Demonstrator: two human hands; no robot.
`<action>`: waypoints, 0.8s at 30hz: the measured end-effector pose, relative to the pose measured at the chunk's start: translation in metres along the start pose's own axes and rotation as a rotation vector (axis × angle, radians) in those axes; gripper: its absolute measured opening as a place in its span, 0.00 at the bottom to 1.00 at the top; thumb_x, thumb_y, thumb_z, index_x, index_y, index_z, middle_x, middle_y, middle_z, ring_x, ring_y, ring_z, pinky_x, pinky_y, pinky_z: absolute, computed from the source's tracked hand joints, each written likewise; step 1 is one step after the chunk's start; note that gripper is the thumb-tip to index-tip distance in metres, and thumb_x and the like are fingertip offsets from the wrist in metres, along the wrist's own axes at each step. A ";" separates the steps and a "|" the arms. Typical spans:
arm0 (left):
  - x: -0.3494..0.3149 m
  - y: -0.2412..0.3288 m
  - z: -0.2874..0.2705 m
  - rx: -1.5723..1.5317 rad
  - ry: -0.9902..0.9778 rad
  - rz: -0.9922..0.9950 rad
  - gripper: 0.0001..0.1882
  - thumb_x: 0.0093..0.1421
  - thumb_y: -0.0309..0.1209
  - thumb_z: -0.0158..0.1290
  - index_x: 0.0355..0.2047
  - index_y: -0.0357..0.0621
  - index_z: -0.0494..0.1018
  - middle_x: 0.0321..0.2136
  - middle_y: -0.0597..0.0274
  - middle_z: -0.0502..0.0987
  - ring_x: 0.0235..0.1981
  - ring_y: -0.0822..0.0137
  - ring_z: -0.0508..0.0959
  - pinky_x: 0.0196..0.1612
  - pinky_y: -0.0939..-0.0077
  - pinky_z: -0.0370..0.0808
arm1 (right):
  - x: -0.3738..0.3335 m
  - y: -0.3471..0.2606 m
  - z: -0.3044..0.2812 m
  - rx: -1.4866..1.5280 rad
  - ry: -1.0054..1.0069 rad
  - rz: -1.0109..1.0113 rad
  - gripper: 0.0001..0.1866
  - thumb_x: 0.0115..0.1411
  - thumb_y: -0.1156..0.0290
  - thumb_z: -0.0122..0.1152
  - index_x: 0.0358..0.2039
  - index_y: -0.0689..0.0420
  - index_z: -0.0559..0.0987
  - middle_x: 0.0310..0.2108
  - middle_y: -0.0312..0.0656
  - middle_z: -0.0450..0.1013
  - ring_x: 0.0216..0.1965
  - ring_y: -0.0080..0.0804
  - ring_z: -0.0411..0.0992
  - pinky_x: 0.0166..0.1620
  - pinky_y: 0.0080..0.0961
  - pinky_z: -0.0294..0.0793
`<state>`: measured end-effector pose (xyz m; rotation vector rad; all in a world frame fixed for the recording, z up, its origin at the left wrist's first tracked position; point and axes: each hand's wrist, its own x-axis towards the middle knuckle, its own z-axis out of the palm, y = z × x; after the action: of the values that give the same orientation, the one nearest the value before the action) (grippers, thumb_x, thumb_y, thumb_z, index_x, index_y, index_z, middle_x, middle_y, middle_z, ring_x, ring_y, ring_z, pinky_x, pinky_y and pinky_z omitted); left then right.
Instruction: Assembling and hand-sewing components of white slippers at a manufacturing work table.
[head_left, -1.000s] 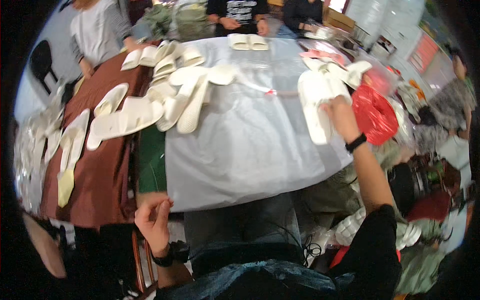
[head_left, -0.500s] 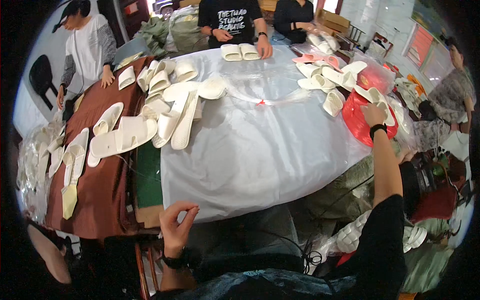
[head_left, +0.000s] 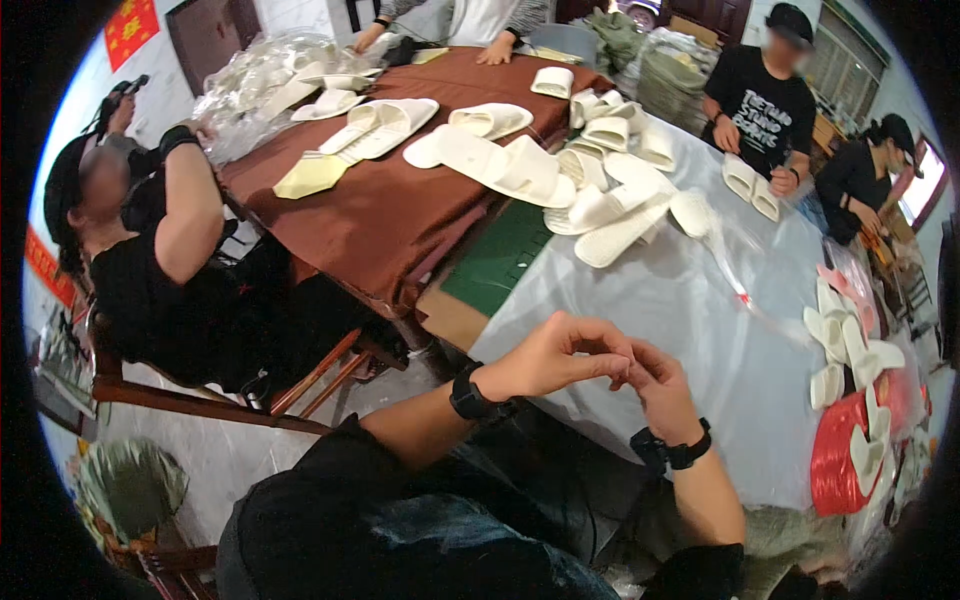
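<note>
My left hand and my right hand meet in front of me, over the near edge of the sheet-covered table. Both hands are closed in a pinch, fingertips touching or almost touching. Whatever is between the fingers is too small to make out. Farther off lies a heap of white slippers. Beside it a bundle of clear strands is tied with a red tie. To the right, a red roll of shiny string has a white slipper on it.
A brown-covered table at left carries more slippers, yellow paper and clear plastic bags. Between the tables lies a green mat. One person sits at left; others stand across the tables. A wooden chair is at left.
The view has swung left. My right hand has left the red roll and come in to my left hand. My left hand stays pinched.
</note>
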<state>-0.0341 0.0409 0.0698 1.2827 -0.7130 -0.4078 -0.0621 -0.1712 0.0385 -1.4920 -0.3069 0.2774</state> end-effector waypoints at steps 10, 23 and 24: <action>0.055 0.050 -0.164 1.332 0.306 0.133 0.27 0.51 0.32 0.63 0.52 0.41 0.72 0.43 0.44 0.75 0.46 0.49 0.75 0.52 0.63 0.71 | -0.019 0.003 -0.013 -0.155 0.260 0.046 0.09 0.63 0.71 0.55 0.31 0.64 0.78 0.18 0.31 0.65 0.22 0.17 0.62 0.28 0.17 0.61; 0.175 -0.012 -0.326 1.513 0.444 -0.176 0.30 0.55 0.36 0.54 0.60 0.57 0.66 0.35 0.43 0.80 0.38 0.51 0.80 0.44 0.62 0.75 | -0.110 0.032 -0.030 0.134 0.597 0.052 0.10 0.65 0.71 0.54 0.29 0.63 0.76 0.16 0.30 0.63 0.19 0.18 0.58 0.28 0.18 0.61; 0.176 -0.018 -0.327 1.520 0.466 -0.032 0.25 0.55 0.33 0.53 0.55 0.53 0.72 0.33 0.45 0.80 0.36 0.51 0.80 0.43 0.61 0.75 | -0.114 0.033 -0.031 0.133 0.620 0.044 0.10 0.65 0.70 0.54 0.29 0.63 0.75 0.16 0.30 0.63 0.19 0.18 0.58 0.28 0.19 0.62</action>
<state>0.3180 0.1593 0.0593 2.6752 -0.5447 0.5730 -0.1563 -0.2397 0.0005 -1.3792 0.2372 -0.1349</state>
